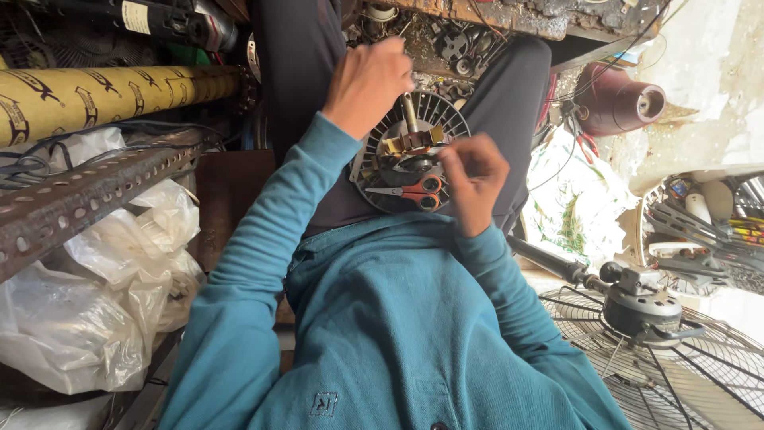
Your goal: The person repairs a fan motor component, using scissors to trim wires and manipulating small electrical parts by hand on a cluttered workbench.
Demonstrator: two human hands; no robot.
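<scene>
Clutter everywhere in this workshop corner: a rusty perforated angle bar [79, 199] runs along one side with crumpled white plastic bags [103, 295] bunched against it, a yellow printed roll [103, 95] lies past that, and over on the other side there's a wire fan guard [676, 374] with a small grey motor [641, 299] sitting on it, plus a maroon fan housing [617, 99] further off. No real tabletop here, the person in the teal sweater has the work resting on their lap, on dark trousers. That work is a round fan motor [410, 151], dark and finned around the rim like a wheel, with a metal shaft [409, 111] sticking out and brassy-looking stacked metal in the middle. Orange-handled scissors [414, 191] lie flat on its face, blades closed. Left hand [368, 84] hovers at the motor's far edge, fingers curled together in a loose fist; can't tell if it holds anything. Right hand [473, 183] sits at the near edge just beside the scissor handles, fingers pinched together, whatever's between them too small to make out.
</scene>
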